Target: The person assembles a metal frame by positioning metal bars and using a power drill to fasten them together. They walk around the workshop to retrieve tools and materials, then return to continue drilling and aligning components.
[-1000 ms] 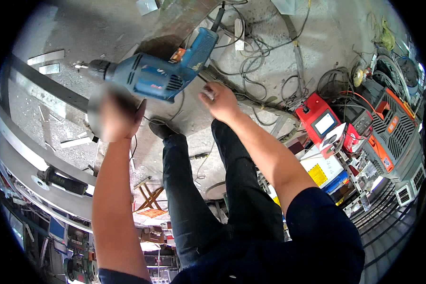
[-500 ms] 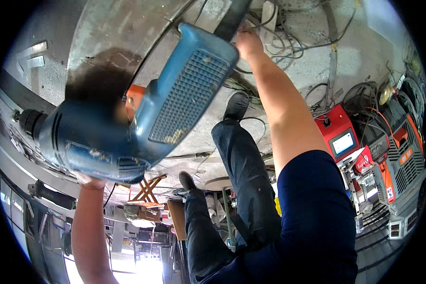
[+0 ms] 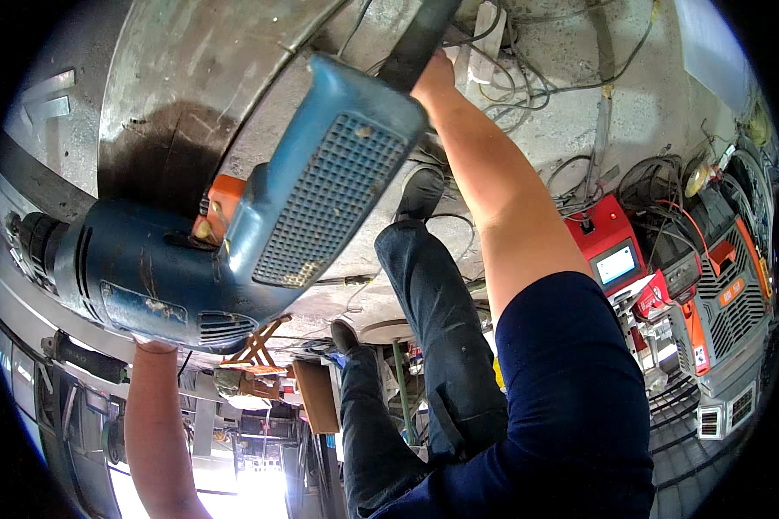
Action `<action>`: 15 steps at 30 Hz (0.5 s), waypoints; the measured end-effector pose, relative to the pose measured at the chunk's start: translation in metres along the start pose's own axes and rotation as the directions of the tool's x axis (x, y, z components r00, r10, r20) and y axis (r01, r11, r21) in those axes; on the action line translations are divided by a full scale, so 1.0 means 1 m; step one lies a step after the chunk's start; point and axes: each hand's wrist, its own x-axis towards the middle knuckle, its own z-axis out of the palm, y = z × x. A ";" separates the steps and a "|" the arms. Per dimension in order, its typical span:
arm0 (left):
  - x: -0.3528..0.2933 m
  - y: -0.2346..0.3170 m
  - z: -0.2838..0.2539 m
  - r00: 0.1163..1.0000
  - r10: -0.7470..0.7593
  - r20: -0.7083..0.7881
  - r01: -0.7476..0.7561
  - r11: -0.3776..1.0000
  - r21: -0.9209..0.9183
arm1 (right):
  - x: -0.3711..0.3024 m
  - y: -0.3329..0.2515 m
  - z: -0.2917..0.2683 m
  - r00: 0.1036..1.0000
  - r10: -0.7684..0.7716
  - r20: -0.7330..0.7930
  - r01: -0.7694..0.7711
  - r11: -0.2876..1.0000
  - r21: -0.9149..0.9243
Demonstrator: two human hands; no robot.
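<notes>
A big blue power drill (image 3: 164,277) fills the left and middle of the view. It has a black chuck (image 3: 36,246) at its left end, a ribbed grip (image 3: 337,199) slanting up to the right, and an orange part (image 3: 222,206) in the angle between body and grip. My left hand (image 3: 154,346) is against the underside of the drill body; its fingers are hidden behind it. Beyond the grip's upper end, my right hand (image 3: 434,76) is closed beside a dark flat bar (image 3: 417,43). What it holds is hidden.
Cables (image 3: 528,91) trail over the concrete floor at the upper right. A red machine with a lit screen (image 3: 614,264) and a grey-orange machine (image 3: 731,294) stand at the right. A curved metal sheet (image 3: 177,69) lies upper left; a wooden folding stool (image 3: 255,346) stands behind the drill.
The drill appears slightly lower and farther left in the view. My right hand has shifted a little left and down, staying next to the dark bar.
</notes>
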 end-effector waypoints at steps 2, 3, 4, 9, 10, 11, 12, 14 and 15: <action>0.002 0.000 -0.001 1.000 0.008 -0.004 -0.008 1.000 -0.003 | 0.005 0.005 0.000 0.997 0.014 0.073 -0.007 0.995 -0.101; 0.003 0.000 -0.001 1.000 0.011 -0.003 -0.011 1.000 -0.004 | 0.002 0.011 0.008 1.000 0.005 0.011 -0.004 0.991 -0.133; 0.006 0.000 -0.002 1.000 0.016 -0.004 -0.016 1.000 -0.007 | 0.001 0.017 0.014 0.999 -0.006 -0.051 -0.003 0.986 -0.166; 0.000 0.001 -0.006 1.000 -0.011 0.003 0.011 1.000 -0.002 | -0.048 0.043 0.019 0.985 0.168 0.046 -0.165 0.811 0.561; -0.001 0.001 -0.005 1.000 -0.015 0.000 0.015 1.000 -0.003 | -0.057 0.050 0.022 0.954 0.258 0.151 -0.275 0.561 0.781; 0.003 -0.001 -0.005 1.000 -0.001 -0.005 0.001 1.000 -0.006 | -0.055 0.067 0.044 0.918 0.371 0.137 -0.274 0.346 0.897; 0.002 -0.001 -0.006 1.000 -0.005 -0.005 0.005 1.000 -0.001 | -0.057 0.067 0.044 0.892 0.440 0.105 -0.267 0.325 0.907; 0.003 0.001 -0.006 1.000 -0.007 -0.006 0.007 1.000 0.004 | -0.050 0.065 0.043 0.822 0.546 0.161 -0.350 0.261 0.900; 0.001 0.002 -0.005 1.000 -0.009 -0.004 0.009 1.000 0.006 | -0.048 0.056 0.037 0.789 0.580 0.203 -0.378 0.198 0.904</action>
